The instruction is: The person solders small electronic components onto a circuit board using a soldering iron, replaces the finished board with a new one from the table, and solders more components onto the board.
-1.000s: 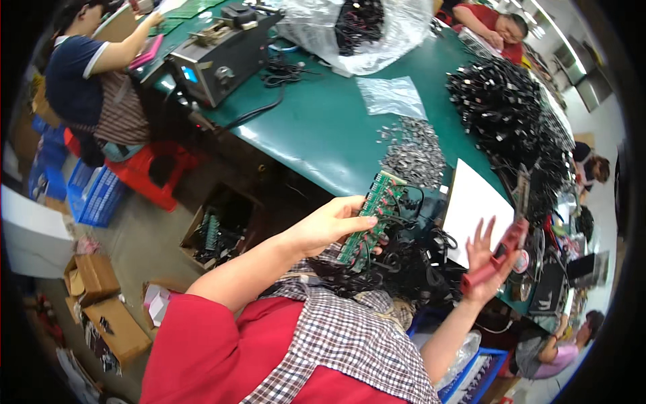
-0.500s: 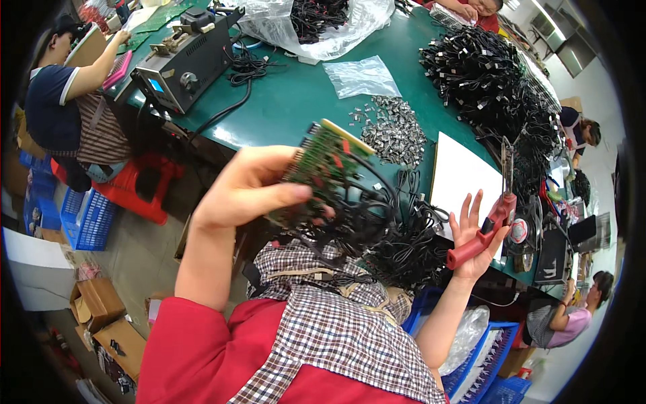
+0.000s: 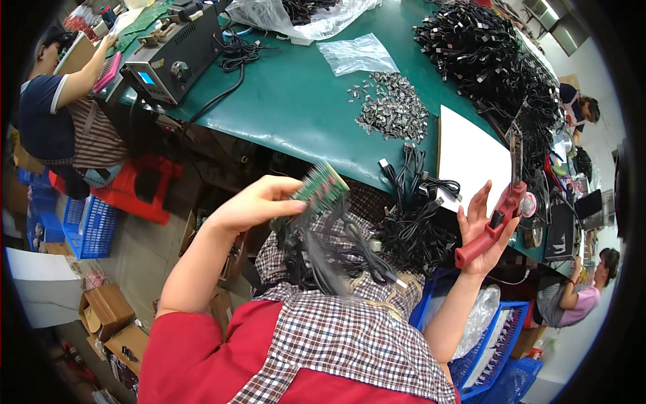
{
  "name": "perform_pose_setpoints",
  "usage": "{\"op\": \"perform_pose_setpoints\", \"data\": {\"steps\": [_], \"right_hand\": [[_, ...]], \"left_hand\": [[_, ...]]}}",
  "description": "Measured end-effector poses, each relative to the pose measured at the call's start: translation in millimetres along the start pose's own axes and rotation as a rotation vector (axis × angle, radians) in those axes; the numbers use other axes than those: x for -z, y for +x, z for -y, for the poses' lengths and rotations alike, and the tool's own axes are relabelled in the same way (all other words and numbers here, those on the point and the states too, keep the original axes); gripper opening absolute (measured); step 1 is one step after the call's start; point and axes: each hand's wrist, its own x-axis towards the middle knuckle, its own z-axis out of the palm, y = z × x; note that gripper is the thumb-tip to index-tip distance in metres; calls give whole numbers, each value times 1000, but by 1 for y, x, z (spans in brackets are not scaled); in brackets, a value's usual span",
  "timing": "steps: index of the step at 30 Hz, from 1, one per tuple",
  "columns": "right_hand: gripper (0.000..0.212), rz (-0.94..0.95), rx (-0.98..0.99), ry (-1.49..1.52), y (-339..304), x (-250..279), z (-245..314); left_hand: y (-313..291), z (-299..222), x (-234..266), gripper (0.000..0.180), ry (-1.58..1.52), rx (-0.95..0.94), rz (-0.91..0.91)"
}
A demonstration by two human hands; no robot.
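My left hand [image 3: 259,202] pinches the edge of a green circuit board panel [image 3: 324,190] between thumb and fingers. Black cables [image 3: 360,237] hang from the panel over my checked apron, partly smeared by motion. Across the palm of my right hand [image 3: 486,261] lies a red-handled soldering gun [image 3: 479,248], held by the thumb side while the other fingers stretch upward. Its metal tip points away over the table's right side. Between my hands, a bundle of black USB cables [image 3: 414,232] hangs at the table's near edge.
On the green table [image 3: 282,101] lie a heap of small metal connectors [image 3: 393,108], a clear bag [image 3: 356,54], a white sheet [image 3: 471,158] and a large cable pile [image 3: 484,60]. A black powered unit [image 3: 171,64] stands left. Blue baskets [image 3: 494,350] sit lower right. Co-workers sit on both sides.
My left hand has brought the circuit board panel lower and nearer my lap, its cables swinging down. My right hand has shifted slightly right with the soldering gun. The view has tilted a little.
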Motion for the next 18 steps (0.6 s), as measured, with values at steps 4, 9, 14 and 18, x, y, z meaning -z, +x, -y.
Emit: {"op": "perform_pose_setpoints", "data": {"steps": [4,9,14,18], "right_hand": [[68,6,6,-7,-9,1,4],[74,20,-19,-23,-13,1,3],[61,105,-27,-93,-16,2,5],[54,116,-49,-202,-17,3,19]], "left_hand": [[-7,-15,8,25,-276,-168,95],[-14,-27,12,22,267,-114,-164],[-84,-30,82,25,-373,-769,-44],[-157,-20,154,29,-448,-769,-192]]}}
